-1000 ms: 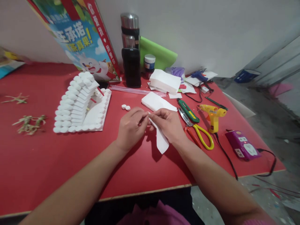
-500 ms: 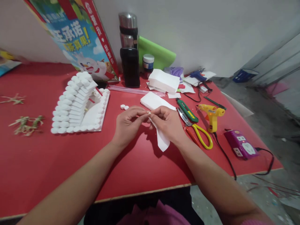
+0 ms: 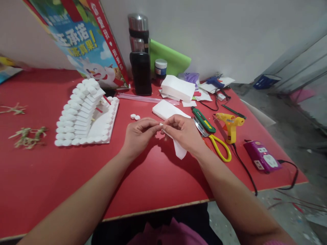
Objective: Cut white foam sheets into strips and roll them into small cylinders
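A strip of soft white paper (image 3: 180,149) hangs below my right hand (image 3: 182,132), whose thumb and fingers pinch its upper end. The fingertips of my left hand (image 3: 141,134) meet the right ones at that end, closed on the same strip, where a small bunched white bit shows. Just behind my hands lies a folded stack of white paper (image 3: 170,109). Two small white balls (image 3: 135,117) rest beyond my left hand. Farther left stands a white model (image 3: 81,117) edged with rows of similar balls, with a stair-like row of white blocks.
Right of my hands lie yellow-handled scissors (image 3: 221,148), a green utility knife (image 3: 203,119), a yellow glue gun (image 3: 230,126) and a purple power socket (image 3: 263,156) with cords. A black-fronted container (image 3: 141,73) and a printed box (image 3: 87,47) stand behind. Dried plaited bits (image 3: 29,136) lie left.
The hanging end of the paper strip has risen slightly and swung a little to the right. Both hands stay together, fingertips still pinching. The view has shifted a touch.
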Demonstrator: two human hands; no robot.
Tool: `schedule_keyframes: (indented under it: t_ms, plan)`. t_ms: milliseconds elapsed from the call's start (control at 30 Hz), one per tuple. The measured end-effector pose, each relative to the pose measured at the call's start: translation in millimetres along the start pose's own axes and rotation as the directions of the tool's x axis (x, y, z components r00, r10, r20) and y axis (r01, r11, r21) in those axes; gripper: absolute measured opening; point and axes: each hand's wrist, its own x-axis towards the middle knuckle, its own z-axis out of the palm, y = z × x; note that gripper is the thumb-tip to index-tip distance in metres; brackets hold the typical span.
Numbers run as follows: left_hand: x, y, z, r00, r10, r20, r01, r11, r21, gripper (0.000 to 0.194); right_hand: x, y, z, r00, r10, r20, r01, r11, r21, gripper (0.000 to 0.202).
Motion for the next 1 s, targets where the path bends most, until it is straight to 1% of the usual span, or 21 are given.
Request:
schedule_keyframes:
  t_ms: [100,233,333,367,433,500,567,600,667,733,800,867,933,1000]
  plan:
    - [-1.0,3.8,0.7,0.999,-0.021,0.033,0.022,1.0,-0.021,0.01,-0.6,-1.0,1.5,1.0,-0.009,-0.025,0.009,1.0,0.0,0.01]
    - [-3.0,10.3,2.6,0.997,-0.072,0.027,0.073,0.997,-0.021,0.012,0.0,6.4,3.9,0.994,-0.087,-0.071,0.08,0.992,-0.096,0.009]
    - [-3.0,11.0,3.8,0.994,-0.108,0.023,0.109,0.993,-0.036,0.01,1.1,10.0,4.0,0.989,-0.126,-0.075,0.114,0.982,-0.149,0.009]
    - [-2.7,10.3,4.0,0.992,-0.122,0.023,0.123,0.991,-0.043,0.009,1.4,9.5,3.5,0.991,-0.115,-0.066,0.106,0.986,-0.13,0.009]
    - [-1.6,8.1,3.9,0.987,-0.161,0.019,0.162,0.985,-0.053,0.009,1.8,6.2,1.7,0.998,-0.052,-0.036,0.05,0.997,-0.05,0.01]
    - [-0.1,5.6,3.1,0.979,-0.203,-0.004,0.202,0.977,-0.062,0.011,1.9,1.1,-0.5,0.999,0.054,-0.002,-0.054,0.998,0.016,0.014]
    - [1.6,3.8,1.5,0.975,-0.221,-0.033,0.218,0.974,-0.064,0.011,2.0,-3.4,-2.7,0.988,0.155,0.015,-0.155,0.987,0.04,0.019]
    - [2.3,3.4,0.6,0.974,-0.222,-0.044,0.219,0.974,-0.063,0.011,2.1,-4.8,-3.5,0.982,0.186,0.017,-0.187,0.981,0.046,0.021]
    - [3.1,3.2,-0.8,0.973,-0.225,-0.047,0.223,0.973,-0.057,0.011,2.9,-5.2,-4.9,0.978,0.21,0.019,-0.211,0.976,0.052,0.021]
    - [2.7,3.7,-1.3,0.971,-0.236,-0.03,0.234,0.971,-0.054,0.012,4.0,-2.7,-5.7,0.979,0.2,0.03,-0.201,0.979,0.027,0.02]
    - [1.4,3.7,-0.3,0.973,-0.232,-0.01,0.231,0.971,-0.058,0.013,4.9,1.7,-5.7,0.984,0.171,0.053,-0.168,0.984,-0.059,0.021]
    - [-0.3,2.7,1.7,0.977,-0.212,0.001,0.212,0.976,-0.047,0.013,4.9,6.6,-4.3,0.995,0.094,0.034,-0.085,0.975,-0.207,0.024]
    - [-1.6,0.9,3.9,0.982,-0.188,-0.007,0.188,0.982,-0.021,0.011,3.5,10.2,-1.5,0.999,-0.044,-0.021,0.032,0.91,-0.414,0.026]
    - [-2.1,-0.8,5.2,0.985,-0.173,-0.026,0.173,0.985,0.006,0.01,1.2,11.1,1.3,0.982,-0.182,-0.052,0.117,0.799,-0.59,0.023]
